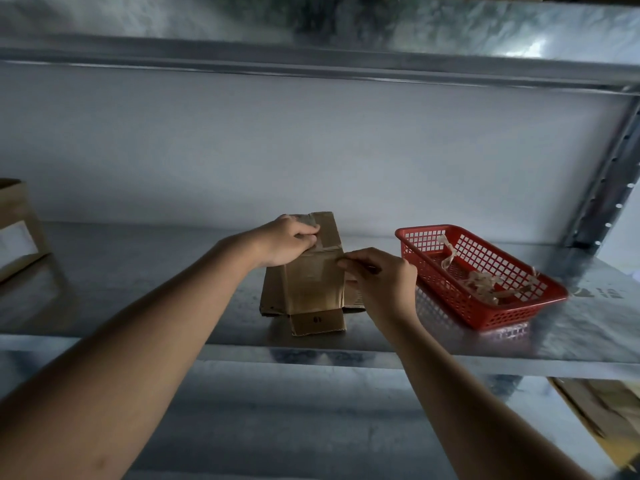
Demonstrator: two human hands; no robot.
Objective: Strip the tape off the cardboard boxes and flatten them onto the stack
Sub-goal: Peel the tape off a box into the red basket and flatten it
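Note:
A small brown cardboard box (pixel 313 285) lies flattened on a stack of flat cardboard (pixel 272 296) in the middle of a metal shelf. Clear tape (pixel 325 247) crosses its far half. My left hand (pixel 289 242) lies on the box's far end, with its fingers curled over the taped part. My right hand (pixel 379 282) is at the box's right edge, thumb and forefinger pinched together at the end of the tape strip. The box's near flap (pixel 317 322) lies open toward me.
A red plastic basket (pixel 485 313) with several crumpled tape strips stands right of the box. Another cardboard box (pixel 17 226) sits at the shelf's far left. More cardboard (pixel 602 407) lies on the lower level at right. A shelf upright (pixel 609 181) rises at right.

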